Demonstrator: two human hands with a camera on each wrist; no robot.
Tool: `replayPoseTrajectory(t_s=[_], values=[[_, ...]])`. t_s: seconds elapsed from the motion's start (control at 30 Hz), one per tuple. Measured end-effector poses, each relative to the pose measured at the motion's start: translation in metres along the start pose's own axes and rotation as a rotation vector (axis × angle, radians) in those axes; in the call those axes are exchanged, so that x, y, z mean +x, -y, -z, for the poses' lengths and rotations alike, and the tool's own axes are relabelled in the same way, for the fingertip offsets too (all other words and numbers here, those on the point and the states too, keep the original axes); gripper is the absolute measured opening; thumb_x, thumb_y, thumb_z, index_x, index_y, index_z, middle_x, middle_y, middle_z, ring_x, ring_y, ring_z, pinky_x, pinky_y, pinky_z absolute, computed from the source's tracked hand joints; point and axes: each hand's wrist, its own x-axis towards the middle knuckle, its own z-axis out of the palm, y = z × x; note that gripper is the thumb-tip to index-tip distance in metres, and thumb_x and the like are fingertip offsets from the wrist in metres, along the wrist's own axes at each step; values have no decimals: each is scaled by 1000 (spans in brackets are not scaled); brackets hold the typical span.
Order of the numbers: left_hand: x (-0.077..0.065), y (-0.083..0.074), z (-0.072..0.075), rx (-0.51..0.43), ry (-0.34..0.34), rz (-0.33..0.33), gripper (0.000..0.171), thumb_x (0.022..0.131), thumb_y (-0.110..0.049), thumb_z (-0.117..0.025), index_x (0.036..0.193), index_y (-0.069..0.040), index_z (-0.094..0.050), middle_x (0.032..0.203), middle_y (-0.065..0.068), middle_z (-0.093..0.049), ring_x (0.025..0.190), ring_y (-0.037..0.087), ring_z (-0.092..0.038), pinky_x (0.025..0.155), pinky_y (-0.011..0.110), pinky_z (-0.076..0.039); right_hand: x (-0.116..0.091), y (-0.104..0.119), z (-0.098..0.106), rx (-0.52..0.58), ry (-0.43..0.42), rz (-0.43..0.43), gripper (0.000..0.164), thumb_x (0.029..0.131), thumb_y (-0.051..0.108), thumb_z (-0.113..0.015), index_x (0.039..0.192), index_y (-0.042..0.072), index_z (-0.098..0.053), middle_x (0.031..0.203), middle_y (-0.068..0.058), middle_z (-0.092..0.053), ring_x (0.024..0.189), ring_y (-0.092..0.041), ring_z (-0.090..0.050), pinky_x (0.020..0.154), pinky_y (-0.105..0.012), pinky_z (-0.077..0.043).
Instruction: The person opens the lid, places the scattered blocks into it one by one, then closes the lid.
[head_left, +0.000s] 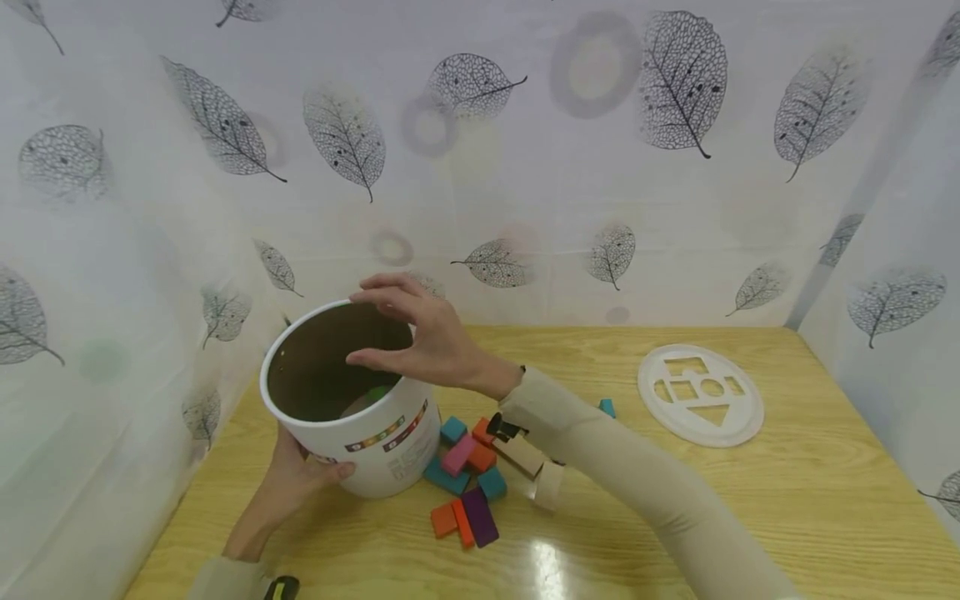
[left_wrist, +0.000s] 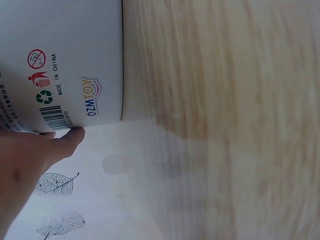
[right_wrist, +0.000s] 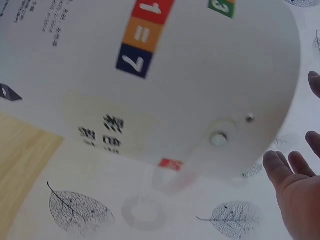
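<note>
Beige sleeves (head_left: 637, 467) are cropped; the bucket (head_left: 371, 462) holds barely visible contents (head_left: 363, 403).

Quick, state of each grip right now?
Left grip: closed, holding the side of the white bucket.
Right grip: open, at the bucket's mouth, holding nothing.

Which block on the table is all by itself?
The small blue rectangular block nearest the round white lid with cut-out shapes; the other visible tabletop blocks cluster beside the white cylindrical bucket.
</note>
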Motion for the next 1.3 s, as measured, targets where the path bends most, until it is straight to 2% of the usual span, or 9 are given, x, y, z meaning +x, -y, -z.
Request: replayPoseTrajectory(t_s=[0.17,0.3,0.47,0.6,0.7,0.77,0.87,1.03,1.3], values=[[0,-1,-2,-19,0,1,114,67,13,-81,158,-5,-15,143,20,-47,128,11,-53,106,9,-40,0,-1,26,3,-58,15,42,82,4,-84,119,-5,-69,125,-19,-64,114,-25,-68,94,-29,-62],[1,-1,-2,-25,3,-9,113,66,13,-80,157,-4,-16,142,21,-48,126,9,-54,106,9,-41,-9,-6,56,-37,-32,14,26,85,-1,-79,110,-5,-72,111,-18,-70,100,-25,-71,82,-32,-65],[1,0,-2,-38,3,-7,114,65,14,-80,158,-4,-16,142,21,-48,127,11,-54,106,10,-41,-36,-17,97,-139,117,-49,18,89,1,-75,107,0,-74,102,-12,-74,90,-21,-72,73,-24,-64],[-1,2,-1,-30,5,-5,113,66,12,-80,157,-2,-16,142,19,-48,127,10,-53,106,9,-41,-66,-23,126,-231,313,-215,18,90,5,-74,108,4,-75,103,-9,-75,89,-19,-72,72,-22,-63],[-1,2,-1,-26,6,-6,112,67,12,-80,158,-3,-16,143,24,-46,128,13,-53,106,9,-40,-91,-27,145,-300,469,-370,20,91,7,-73,111,6,-76,106,-7,-74,92,-19,-71,73,-23,-62],[0,1,-1,-26,11,-7,112,67,11,-80,158,-3,-16,144,25,-45,129,15,-52,107,10,-40,-110,-32,155,-343,562,-437,21,91,7,-73,111,7,-76,107,-8,-74,92,-19,-71,74,-24,-62],[0,0,-1,-22,14,-10,113,67,11,-80,158,-3,-15,144,21,-46,129,15,-53,106,10,-41,-137,-42,167,-384,664,-488,21,90,4,-73,111,7,-75,107,-10,-74,91,-21,-71,74,-24,-62],[-1,-1,0,-12,7,0,112,67,11,-80,158,-2,-15,143,13,-48,127,8,-52,105,9,-40,-172,-54,177,-387,730,-533,19,87,0,-73,106,4,-75,102,-11,-74,89,-24,-72,71,-23,-61],[0,-1,-1,16,-4,47,115,67,10,-81,159,-6,-14,146,26,-42,131,15,-51,105,8,-40,-199,-53,185,-385,739,-529,14,84,-3,-73,94,6,-78,94,-6,-73,85,-22,-71,73,-27,-62]])
